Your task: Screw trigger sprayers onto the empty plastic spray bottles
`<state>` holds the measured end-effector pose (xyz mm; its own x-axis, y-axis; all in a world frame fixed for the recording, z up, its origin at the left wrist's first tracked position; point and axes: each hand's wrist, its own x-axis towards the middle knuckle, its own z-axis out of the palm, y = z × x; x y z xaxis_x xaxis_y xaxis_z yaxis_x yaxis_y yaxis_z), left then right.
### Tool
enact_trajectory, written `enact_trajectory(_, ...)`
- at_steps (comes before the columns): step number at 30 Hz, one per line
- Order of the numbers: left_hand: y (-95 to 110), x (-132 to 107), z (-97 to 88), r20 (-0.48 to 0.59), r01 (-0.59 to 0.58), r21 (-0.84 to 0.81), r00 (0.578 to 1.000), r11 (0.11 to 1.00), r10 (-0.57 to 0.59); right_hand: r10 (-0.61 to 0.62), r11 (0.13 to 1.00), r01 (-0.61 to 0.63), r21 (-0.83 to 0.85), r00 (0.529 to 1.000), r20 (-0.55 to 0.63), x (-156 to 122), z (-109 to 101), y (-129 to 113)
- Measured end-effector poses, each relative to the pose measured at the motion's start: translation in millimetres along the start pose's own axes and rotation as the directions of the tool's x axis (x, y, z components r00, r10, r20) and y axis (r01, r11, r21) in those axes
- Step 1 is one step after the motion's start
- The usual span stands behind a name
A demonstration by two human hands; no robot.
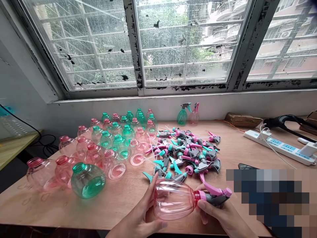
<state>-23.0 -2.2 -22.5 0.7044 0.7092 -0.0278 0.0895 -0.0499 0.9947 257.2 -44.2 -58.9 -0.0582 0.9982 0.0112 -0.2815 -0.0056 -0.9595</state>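
Observation:
A clear pink bottle [173,200] lies tilted on its side above the table's front edge. My left hand [141,213] is wrapped round its base end. On the bottle's neck sits a spray head [216,195] with a pink trigger, a pink collar and a grey body. My right hand [220,213] grips this head near the collar, with the thumb on it; some of its fingers are hidden behind. Just beyond the bottle lies a heap of loose spray heads [188,152] in pink, teal and grey.
Several open pink and green bottles, such as a green one [88,180], stand on the left of the table [119,206]. Two bottles with spray heads, one green [182,117], stand by the wall. To the right are a power strip [277,147], a cardboard piece [242,119] and a phone [247,166].

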Motion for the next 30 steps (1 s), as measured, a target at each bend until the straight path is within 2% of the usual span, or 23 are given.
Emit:
enact_trajectory(4,0.3,0.0,0.7,-0.002,0.029,-0.030,1.000,0.999,-0.029,-0.004,1.000,0.004,-0.009,1.000,0.004,-0.3,0.6,-0.7)
enact_trajectory(10,4.8,0.3,1.6,-0.015,0.018,0.015,1.000,1.000,-0.018,-0.007,1.000,0.006,0.014,1.000,0.011,-0.2,0.4,0.8)
enact_trajectory(15,-0.4,0.3,0.1,-0.028,0.012,-0.009,1.000,1.000,-0.012,-0.010,0.999,0.010,0.036,1.000,-0.006,-0.6,0.3,1.7)
enact_trajectory(21,-1.5,1.2,-1.6,0.006,0.055,-0.082,0.998,0.995,-0.055,0.011,1.000,-0.011,0.024,1.000,-0.024,-1.5,-0.2,1.0)
enact_trajectory(26,5.4,1.5,0.7,-0.008,0.030,-0.025,1.000,0.999,-0.030,-0.006,1.000,0.006,-0.014,0.999,0.039,0.4,-1.4,0.1)
enact_trajectory(30,0.8,0.9,-1.0,0.004,0.022,-0.026,1.000,0.999,-0.022,-0.003,1.000,0.003,-0.012,1.000,0.025,0.8,-1.5,0.2)
